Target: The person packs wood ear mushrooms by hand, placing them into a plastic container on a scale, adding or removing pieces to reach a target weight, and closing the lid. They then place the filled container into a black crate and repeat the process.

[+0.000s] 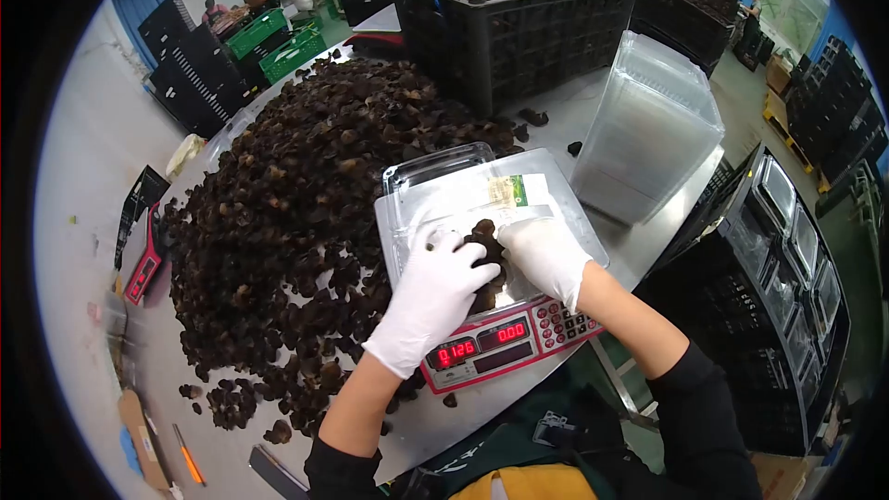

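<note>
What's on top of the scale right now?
On the scale sits clear plastic packaging, with dark, crinkled pieces between the gloved left hand and gloved right hand. The hands cover part of it, so whatever lies directly beneath them can't be seen.

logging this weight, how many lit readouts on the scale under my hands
2: the left readout, showing 0.126, and the right readout, showing 0.00, side by side on the scale; no lit one looks hidden.

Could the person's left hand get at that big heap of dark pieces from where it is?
Probably yes: the left hand is close beside the heap, with nothing standing between them, though it seems busy at the scale.
</note>
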Tool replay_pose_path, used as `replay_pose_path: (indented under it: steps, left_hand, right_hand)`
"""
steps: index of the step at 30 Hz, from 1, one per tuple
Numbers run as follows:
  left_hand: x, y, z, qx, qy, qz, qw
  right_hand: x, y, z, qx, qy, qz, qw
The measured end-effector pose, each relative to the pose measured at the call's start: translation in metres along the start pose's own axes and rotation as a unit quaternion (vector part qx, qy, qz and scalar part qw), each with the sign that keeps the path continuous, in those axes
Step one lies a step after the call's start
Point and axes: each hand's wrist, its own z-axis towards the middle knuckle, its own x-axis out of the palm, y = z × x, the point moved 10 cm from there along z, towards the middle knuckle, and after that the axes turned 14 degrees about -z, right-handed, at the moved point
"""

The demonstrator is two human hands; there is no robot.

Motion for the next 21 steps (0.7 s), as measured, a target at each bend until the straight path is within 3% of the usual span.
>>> replay_pose_path:
  steps: [4,7,9,11,12,13,16,21]
  left_hand:
    - [0.019,0.007,0.008,-0.011,0.038,0.041,0.998]
    - [0.006,0.01,0.008,-0.027,-0.005,-0.023,0.999]
    - [-0.012,0.019,0.006,-0.045,-0.081,-0.107,0.99]
    - [-0.019,0.029,0.0,-0.069,-0.115,-0.135,0.982]
    - [-0.025,0.035,-0.004,-0.09,-0.147,-0.165,0.971]
    - [-0.031,0.032,-0.004,-0.081,-0.165,-0.171,0.968]
    - [-0.03,0.033,-0.003,-0.085,-0.17,-0.218,0.957]
    - [-0.023,0.041,-0.006,-0.133,-0.168,-0.268,0.939]
  right_hand:
    - [0.013,-0.001,0.005,0.013,0.054,-0.032,0.998]
    - [0.013,-0.014,0.004,0.027,-0.019,0.008,0.999]
    - [-0.005,-0.032,-0.003,0.08,-0.126,0.166,0.975]
    - [-0.021,-0.041,-0.012,0.124,-0.138,0.228,0.956]
    - [-0.03,-0.05,-0.019,0.172,-0.147,0.288,0.931]
    - [-0.019,-0.055,-0.022,0.219,-0.093,0.405,0.883]
    - [-0.033,-0.049,-0.022,0.206,-0.102,0.445,0.866]
    - [-0.025,-0.045,-0.022,0.188,-0.098,0.396,0.893]
